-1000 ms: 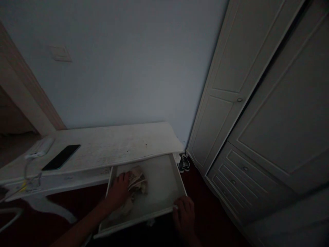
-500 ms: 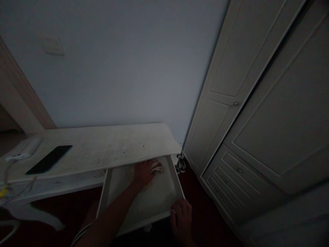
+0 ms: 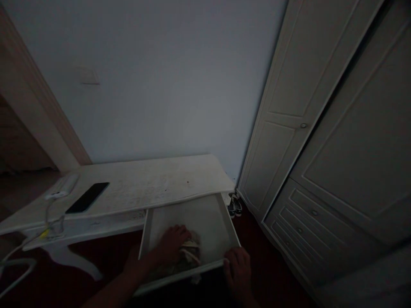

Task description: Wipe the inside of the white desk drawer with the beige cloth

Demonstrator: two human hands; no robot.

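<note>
The cloth (image 3: 192, 251) lies crumpled in the open drawer (image 3: 210, 265) of the bench (image 3: 144, 173), under the left hand (image 3: 175, 241); how tightly that grip closes I cannot tell (the knuckles hide it). The right hand (image 3: 238, 262) curls its grip over the drawer's front corner. The cloth should be light, limp, best bunched mid-fold.

left hand (image 3: 174, 240): palm down, fingers seemingly bent | right hand (image 3: 238, 264): fingers curled
</note>
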